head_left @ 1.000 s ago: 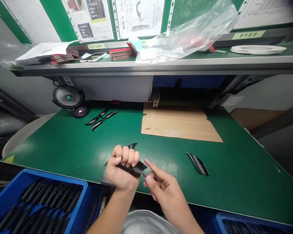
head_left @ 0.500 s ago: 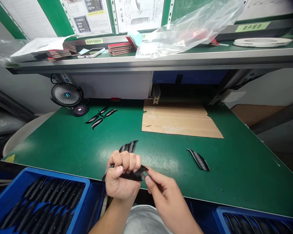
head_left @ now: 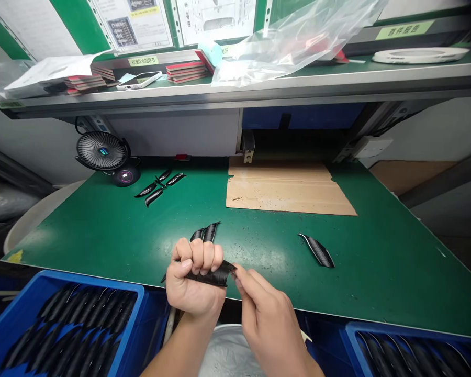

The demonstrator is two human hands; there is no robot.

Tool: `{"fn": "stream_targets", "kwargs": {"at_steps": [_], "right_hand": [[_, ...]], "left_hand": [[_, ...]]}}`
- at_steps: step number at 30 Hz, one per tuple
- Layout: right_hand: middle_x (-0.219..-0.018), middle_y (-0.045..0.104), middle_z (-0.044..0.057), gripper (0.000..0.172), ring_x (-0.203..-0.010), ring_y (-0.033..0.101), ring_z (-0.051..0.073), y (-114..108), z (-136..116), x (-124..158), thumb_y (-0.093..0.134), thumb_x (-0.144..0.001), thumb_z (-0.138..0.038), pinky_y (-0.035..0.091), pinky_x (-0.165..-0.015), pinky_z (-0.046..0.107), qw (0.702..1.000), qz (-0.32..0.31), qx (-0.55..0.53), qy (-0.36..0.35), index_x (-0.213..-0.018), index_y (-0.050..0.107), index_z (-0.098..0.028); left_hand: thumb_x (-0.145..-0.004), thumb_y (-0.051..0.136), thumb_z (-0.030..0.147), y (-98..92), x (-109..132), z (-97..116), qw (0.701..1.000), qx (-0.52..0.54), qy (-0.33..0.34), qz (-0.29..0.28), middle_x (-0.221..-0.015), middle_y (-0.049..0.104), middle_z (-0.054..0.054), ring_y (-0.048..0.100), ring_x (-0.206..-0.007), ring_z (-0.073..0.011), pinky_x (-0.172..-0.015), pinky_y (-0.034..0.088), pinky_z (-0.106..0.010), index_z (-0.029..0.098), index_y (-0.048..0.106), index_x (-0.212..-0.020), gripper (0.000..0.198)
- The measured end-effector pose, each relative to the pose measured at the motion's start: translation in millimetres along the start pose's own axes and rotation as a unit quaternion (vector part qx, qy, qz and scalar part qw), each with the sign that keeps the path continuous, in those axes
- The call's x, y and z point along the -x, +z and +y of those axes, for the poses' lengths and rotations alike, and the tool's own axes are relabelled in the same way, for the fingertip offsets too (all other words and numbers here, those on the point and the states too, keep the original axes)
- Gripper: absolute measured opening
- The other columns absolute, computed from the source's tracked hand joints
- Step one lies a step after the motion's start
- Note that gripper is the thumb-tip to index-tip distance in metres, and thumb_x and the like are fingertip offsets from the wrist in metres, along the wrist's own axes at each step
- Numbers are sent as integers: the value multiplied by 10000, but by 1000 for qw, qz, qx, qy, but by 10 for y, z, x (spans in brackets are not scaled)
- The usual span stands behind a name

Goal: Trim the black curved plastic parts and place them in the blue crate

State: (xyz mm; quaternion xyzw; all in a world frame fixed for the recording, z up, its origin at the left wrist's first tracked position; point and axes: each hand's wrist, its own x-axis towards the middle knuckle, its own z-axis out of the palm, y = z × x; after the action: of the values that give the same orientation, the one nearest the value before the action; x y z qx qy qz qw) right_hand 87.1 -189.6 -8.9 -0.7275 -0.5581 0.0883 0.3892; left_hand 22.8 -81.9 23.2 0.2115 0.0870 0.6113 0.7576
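My left hand is closed in a fist around a black curved ribbed strip, held over the near edge of the green table. My right hand pinches the right tip of that same strip with thumb and forefinger. Just beyond my left fist, two more black strips lie on the mat. Another single black strip rests on the table to the right of my hands.
Several black strips lie near a small fan at the back left. A cardboard sheet covers the table's rear middle. Blue bins of black strips sit low at the left and right. A shelf overhead holds papers, a phone and a plastic bag.
My right hand has closed from a pointing finger onto the strip's right tip. The view shifted slightly, so the two strips behind my left fist show more.
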Motion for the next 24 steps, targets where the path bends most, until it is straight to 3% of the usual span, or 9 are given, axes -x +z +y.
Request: {"fn": "stream_targets", "kwargs": {"at_steps": [4, 7, 10, 13, 15, 17, 18, 21, 24], "right_hand": [[-814, 644, 50, 402, -660, 580, 166, 36, 65, 56, 376, -918, -22, 389, -576, 276, 978, 119, 145, -92, -1235, 588, -148], [-900, 662, 68, 377, -767, 607, 183, 38, 112, 86, 509, -920, -72, 447, -673, 290, 979, 153, 79, -108, -1282, 562, -162], [-938, 649, 66, 305, -730, 602, 162, 24, 100, 78, 601, -917, -203, 469, -607, 258, 982, 158, -101, -13, -1222, 591, -196], [-868, 662, 35, 225, -670, 600, 148, 25, 92, 9, 632, -898, -338, 464, -547, 229, 956, 131, -231, 129, -1081, 641, -208], [-769, 665, 14, 240, -635, 596, 151, 47, 184, -50, 630, -877, -408, 462, -554, 232, 948, 83, -239, 191, -989, 667, -199], [-722, 665, 8, 285, -613, 590, 158, 76, 408, -84, 595, -864, -457, 456, -561, 240, 952, 39, -192, 236, -937, 682, -195], [-742, 680, 17, 314, -640, 606, 171, 84, 568, -84, 571, -853, -478, 465, -586, 249, 952, 30, -153, 262, -931, 688, -197], [-868, 722, 103, 430, -779, 653, 269, 41, 1143, -8, 523, -787, -523, 493, -703, 342, 934, 47, -29, 354, -943, 707, -168], [-843, 704, 196, 536, -777, 637, 380, -131, 1625, 151, 490, -761, -537, 469, -698, 463, 903, 58, 72, 419, -997, 710, -108]], "left_hand": [[-626, 465, 170, 32, -48, -32, 994, 34, -44, 95, -481, 128, 61, 134, -417, -86, -404, 248, -219, 198, 178, -564, 295], [-614, 467, 173, 51, -73, -34, 985, 63, -78, 139, -488, 126, 64, 132, -420, -85, -396, 246, -212, 202, 169, -569, 303], [-617, 474, 171, 64, -67, -28, 984, 62, -85, 141, -494, 130, 66, 138, -421, -83, -397, 248, -211, 203, 172, -575, 307], [-647, 483, 174, 22, -56, -114, 989, 39, -98, 106, -496, 138, 70, 146, -418, -80, -405, 255, -210, 202, 189, -583, 303], [-689, 486, 192, -87, -45, -271, 992, -2, -103, 76, -509, 187, 68, 221, -430, -82, -456, 326, -213, 202, 228, -598, 274], [-719, 493, 216, -281, -14, -487, 983, -121, -125, 55, -596, 354, 49, 414, -542, -100, -610, 437, -243, 207, 354, -675, 146], [-727, 505, 230, -404, 14, -595, 963, -213, -155, 48, -697, 441, 31, 497, -659, -119, -711, 462, -271, 217, 424, -774, 95], [-729, 591, 254, -802, 140, -796, 841, -458, -287, 37, -920, 496, -25, 542, -851, -174, -822, 446, -337, 221, 460, -1067, 363], [-760, 622, 253, -1115, 253, -709, 778, -562, -282, -15, -968, 487, -55, 526, -900, -204, -816, 436, -355, 201, 502, -1072, 338]]}}
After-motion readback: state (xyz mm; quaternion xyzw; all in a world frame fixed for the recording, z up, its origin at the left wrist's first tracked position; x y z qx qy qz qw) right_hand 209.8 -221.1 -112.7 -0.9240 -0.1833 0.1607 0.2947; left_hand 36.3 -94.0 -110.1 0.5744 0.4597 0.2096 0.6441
